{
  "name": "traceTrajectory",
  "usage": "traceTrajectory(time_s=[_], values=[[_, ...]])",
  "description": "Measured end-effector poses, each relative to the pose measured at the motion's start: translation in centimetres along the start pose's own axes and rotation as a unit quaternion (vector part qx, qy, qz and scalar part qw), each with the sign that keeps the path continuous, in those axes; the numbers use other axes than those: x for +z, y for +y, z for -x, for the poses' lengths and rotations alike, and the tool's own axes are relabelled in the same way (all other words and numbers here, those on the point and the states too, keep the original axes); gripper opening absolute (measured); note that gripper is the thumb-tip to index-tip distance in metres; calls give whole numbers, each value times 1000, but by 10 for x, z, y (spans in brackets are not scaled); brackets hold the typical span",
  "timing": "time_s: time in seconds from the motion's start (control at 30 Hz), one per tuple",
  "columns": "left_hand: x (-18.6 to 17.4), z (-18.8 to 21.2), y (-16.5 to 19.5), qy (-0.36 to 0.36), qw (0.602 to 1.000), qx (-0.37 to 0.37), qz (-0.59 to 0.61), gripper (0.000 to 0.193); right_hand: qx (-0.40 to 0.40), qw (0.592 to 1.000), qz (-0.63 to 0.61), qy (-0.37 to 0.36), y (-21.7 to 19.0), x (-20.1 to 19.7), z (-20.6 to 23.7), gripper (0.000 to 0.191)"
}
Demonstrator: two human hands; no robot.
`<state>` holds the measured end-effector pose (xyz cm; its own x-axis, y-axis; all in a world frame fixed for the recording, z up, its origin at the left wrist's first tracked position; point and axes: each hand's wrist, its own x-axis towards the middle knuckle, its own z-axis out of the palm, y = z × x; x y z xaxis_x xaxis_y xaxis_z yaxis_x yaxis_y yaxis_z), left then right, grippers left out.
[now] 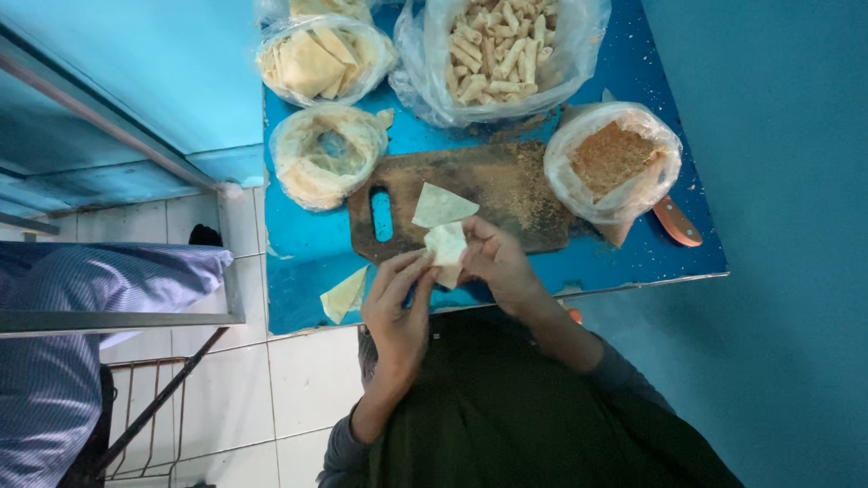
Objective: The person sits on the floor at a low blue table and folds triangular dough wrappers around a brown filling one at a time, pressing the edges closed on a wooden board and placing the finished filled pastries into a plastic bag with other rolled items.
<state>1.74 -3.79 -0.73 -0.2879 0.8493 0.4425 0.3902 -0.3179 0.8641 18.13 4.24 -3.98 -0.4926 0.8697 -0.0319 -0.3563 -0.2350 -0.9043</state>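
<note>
Because the work is done close to the body, both hands meet at the near edge of the blue table [633, 262], just in front of the dark wooden cutting board [506, 194]. Furthest left, a person's blue striped sleeve [99, 280] rests beside a metal rail, apart from the work. On the table's left near corner lies a spare pastry triangle [344, 295], within easy reach of the left hand [398, 307]. Behind it sit a bag with a coiled stack of wrappers [325, 155] and, further back, a bag of cut wrapper sheets [316, 61], both open-mouthed so pieces can be drawn out.

The left hand has its fingers [404, 271] stretched long and nearly straight, pressing against the side of a small pale folded wrapper [446, 244]. That wrapper is held up between the two hands, over the board's near edge. The right hand [502, 267] curls its fingers around the other side, pinching it closed, though the exact grip is partly hidden. Another flat triangle [440, 206] waits on the board.

Further right, a large bag of rolled pastries [497, 45] stands at the back, and a bag of brown crumbly filling [613, 161] sits by the right hand, with a knife handle [676, 221] poking out beneath it.
</note>
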Motion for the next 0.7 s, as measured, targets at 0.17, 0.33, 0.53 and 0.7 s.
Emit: traceTrajectory(time_s=[0.17,0.33,0.53,0.7], values=[[-13,-4,-17,-58,933,-227,274,24,60,997,10,40,-19,-8,-2,29],[-24,-1,-38,-8,859,-318,402,27,66,993,-65,72,-56,-19,-3,26],[-32,2,-43,36,860,-293,416,24,-258,784,545,147,-72,8,0,16],[-52,-8,-42,55,874,-260,406,23,-302,617,724,60,-51,41,-4,32]])
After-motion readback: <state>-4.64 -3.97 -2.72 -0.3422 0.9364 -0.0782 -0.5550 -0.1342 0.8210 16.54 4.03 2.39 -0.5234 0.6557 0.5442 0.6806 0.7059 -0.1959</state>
